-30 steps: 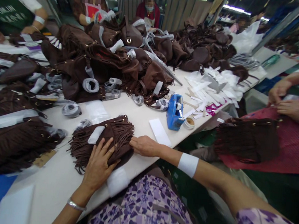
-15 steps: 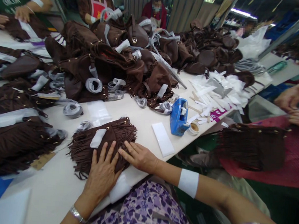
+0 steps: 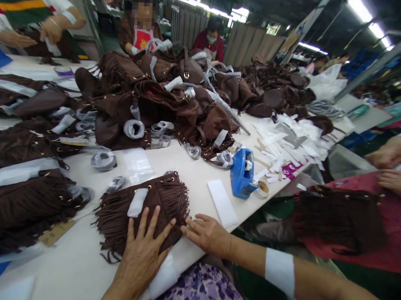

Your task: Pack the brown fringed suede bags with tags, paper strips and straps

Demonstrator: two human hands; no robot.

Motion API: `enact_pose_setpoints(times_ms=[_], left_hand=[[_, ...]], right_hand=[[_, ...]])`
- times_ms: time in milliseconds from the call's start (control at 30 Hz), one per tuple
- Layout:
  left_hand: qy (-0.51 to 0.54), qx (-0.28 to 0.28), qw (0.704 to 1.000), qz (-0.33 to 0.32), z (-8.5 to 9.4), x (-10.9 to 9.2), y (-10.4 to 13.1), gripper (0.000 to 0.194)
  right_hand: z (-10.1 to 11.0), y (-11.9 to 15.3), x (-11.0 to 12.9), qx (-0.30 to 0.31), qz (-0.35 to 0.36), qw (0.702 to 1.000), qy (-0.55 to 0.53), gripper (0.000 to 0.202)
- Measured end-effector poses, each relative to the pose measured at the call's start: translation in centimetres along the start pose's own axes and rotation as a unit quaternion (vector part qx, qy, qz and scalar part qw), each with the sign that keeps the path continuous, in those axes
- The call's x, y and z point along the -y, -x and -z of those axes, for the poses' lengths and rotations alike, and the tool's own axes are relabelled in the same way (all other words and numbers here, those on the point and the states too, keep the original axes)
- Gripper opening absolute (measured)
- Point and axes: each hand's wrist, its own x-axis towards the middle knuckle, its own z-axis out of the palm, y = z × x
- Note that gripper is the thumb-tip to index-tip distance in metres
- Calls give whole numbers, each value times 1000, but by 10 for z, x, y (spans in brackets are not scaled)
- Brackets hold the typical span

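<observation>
A dark brown fringed handbag (image 3: 162,195) lies flat on the table in front of me. A piece of white wrapping (image 3: 138,202) covers a part at its middle. My left hand (image 3: 145,248) rests on the bag's near side, palm down and fingers spread. At the right end of the bag, my right hand (image 3: 210,235) has its fingers stretched out, the tips at the edge of the fringe. White padding sheet (image 3: 167,272) shows beside my left hand at the table edge.
A blue tape dispenser (image 3: 242,174) and a white foam strip (image 3: 222,203) stand to the right. Brown bags (image 3: 121,113) are heaped behind, with wrapped straps (image 3: 104,160) nearby. More fringed bags (image 3: 23,211) lie left. A co-worker's hands (image 3: 397,182) are at far right.
My right hand has moved off the bag's front to its right end. My left hand stays on the bag. The whole view has shifted slightly.
</observation>
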Motion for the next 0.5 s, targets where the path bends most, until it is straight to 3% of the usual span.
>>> enact_pose_setpoints(times_ms=[67, 167, 267, 333, 400, 500], left_hand=[[7, 0, 1000, -4, 0, 2, 0, 69], [10, 9, 1000, -6, -1, 4, -1, 69], [-6, 13, 1000, -17, 2, 5, -1, 69], [-19, 13, 999, -42, 6, 5, -3, 69], [-15, 16, 996, -81, 12, 5, -8, 65], [18, 52, 988, -144, 19, 2, -26, 52]], right_hand=[[17, -14, -14, -8, -105, 993, -62, 32], [20, -61, -55, -67, -324, 939, -96, 36], [-8, -113, -93, -42, -339, 933, -110, 40], [-33, -135, -105, -10, -326, 937, -122, 36], [-53, -144, -108, 11, -326, 937, -128, 39], [-65, -143, -105, 19, -338, 932, -131, 42]])
